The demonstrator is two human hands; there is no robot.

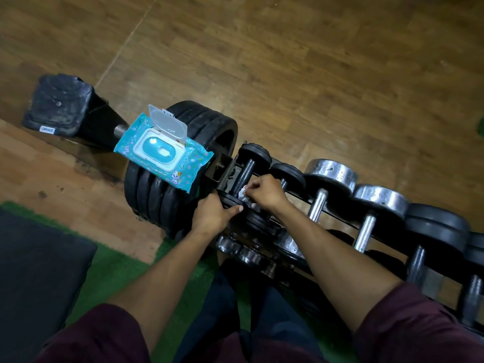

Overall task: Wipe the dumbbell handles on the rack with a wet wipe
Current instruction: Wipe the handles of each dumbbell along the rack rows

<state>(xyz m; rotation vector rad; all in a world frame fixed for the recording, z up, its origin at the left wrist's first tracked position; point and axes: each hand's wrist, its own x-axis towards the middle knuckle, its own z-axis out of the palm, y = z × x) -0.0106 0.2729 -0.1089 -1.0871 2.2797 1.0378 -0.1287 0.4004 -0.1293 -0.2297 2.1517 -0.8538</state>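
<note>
Wood-plank floor [314, 74] underfoot, green matting [110, 268] at near edge, rack [392, 260] running toward lower right with black and chrome dumbbells. Left hand [212, 218] curled round near end plate of small black dumbbell [248, 169] at rack's left end; right hand [264, 192] pinching white wet wipe [243, 193] against its handle, wipe largely hidden by fingers. Wipe pack [162, 150], lid raised, resting on stacked black plates [157, 195] just left; lower tier dim, rack's far end cut off.
</note>
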